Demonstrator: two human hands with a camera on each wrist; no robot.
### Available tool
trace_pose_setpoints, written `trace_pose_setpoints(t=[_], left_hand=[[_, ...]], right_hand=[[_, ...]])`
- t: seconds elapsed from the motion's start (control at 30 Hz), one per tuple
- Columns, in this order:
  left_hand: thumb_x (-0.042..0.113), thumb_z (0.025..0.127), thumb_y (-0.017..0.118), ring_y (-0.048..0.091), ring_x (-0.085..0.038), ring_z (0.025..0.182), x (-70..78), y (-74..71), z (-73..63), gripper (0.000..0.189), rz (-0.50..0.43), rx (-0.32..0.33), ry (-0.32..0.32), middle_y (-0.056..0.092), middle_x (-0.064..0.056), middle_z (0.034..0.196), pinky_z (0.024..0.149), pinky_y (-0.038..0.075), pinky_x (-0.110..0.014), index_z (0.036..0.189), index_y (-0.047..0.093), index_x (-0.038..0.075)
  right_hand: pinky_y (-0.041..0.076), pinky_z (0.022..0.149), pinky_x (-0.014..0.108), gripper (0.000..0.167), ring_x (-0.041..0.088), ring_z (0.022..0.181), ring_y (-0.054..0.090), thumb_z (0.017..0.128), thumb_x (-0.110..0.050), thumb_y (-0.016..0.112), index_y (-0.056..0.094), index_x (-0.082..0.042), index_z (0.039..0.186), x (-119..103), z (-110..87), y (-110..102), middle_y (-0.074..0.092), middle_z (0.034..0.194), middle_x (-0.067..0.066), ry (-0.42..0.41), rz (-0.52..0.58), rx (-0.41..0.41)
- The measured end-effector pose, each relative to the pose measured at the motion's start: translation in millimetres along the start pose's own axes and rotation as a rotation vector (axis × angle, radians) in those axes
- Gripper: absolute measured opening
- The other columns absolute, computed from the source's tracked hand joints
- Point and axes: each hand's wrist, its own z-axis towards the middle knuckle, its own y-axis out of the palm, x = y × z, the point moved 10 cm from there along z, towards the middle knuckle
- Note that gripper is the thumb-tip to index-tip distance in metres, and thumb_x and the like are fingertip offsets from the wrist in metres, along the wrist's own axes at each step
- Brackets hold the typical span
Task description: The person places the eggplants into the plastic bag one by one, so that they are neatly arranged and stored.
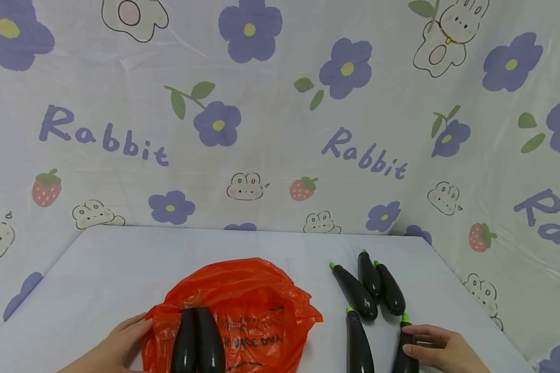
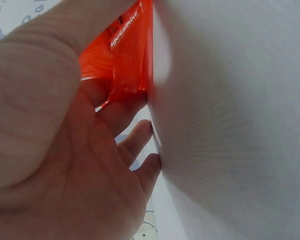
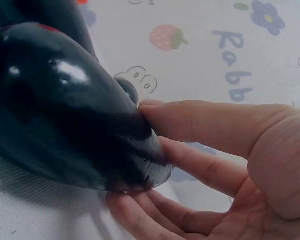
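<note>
On the right of the white surface (image 1: 135,269), the right hand (image 1: 450,353) has the near-right eggplant (image 1: 403,367) clamped between thumb and fingers, green stem end pointing away from the person. Another eggplant (image 1: 360,342) lies just left of it; three more, the cluster (image 1: 371,281), lie close together farther back, stems also away. Left of those: a red plastic bag (image 1: 249,267) spread on the surface, dark lettering showing. The paired eggplants (image 1: 197,339) lie side by side at the bag's left part, cut off by the frame; can't tell if inside or on top. Left hand (image 1: 121,344) is at the bag's left edge, thumb and fingers apart, fingertips touching the surface. Hands well apart. Backdrop: printed curtain (image 1: 270,155), flowers, rabbits, strawberries.
</note>
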Motion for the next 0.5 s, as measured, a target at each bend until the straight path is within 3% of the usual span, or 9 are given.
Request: trace_pose_setpoints(t=[0.37,0.5], left_hand=[[0.038,0.073,0.085,0.027,-0.056,0.128,2.8,-0.5,-1.1,0.104,-0.006,-0.005,0.073,0.028,-0.033,0.147,0.088,0.042,-0.070,0.148,0.030,-0.008],[0.038,0.072,0.086,0.026,-0.056,0.128,2.9,-0.1,-1.8,0.106,-0.031,-0.003,0.071,0.026,-0.034,0.148,0.088,0.043,-0.070,0.149,0.029,-0.008]], right_hand=[[0.057,0.079,0.045,0.057,0.031,0.094,0.067,0.077,-0.027,0.086,0.066,-0.001,0.124,-1.4,0.0,-5.7,0.064,0.117,0.024,-0.013,0.042,0.029],[0.057,0.079,0.046,0.059,0.031,0.093,0.067,0.076,-0.028,0.086,0.066,-0.001,0.125,-3.1,-0.8,-8.7,0.062,0.118,0.026,-0.020,0.044,0.054]])
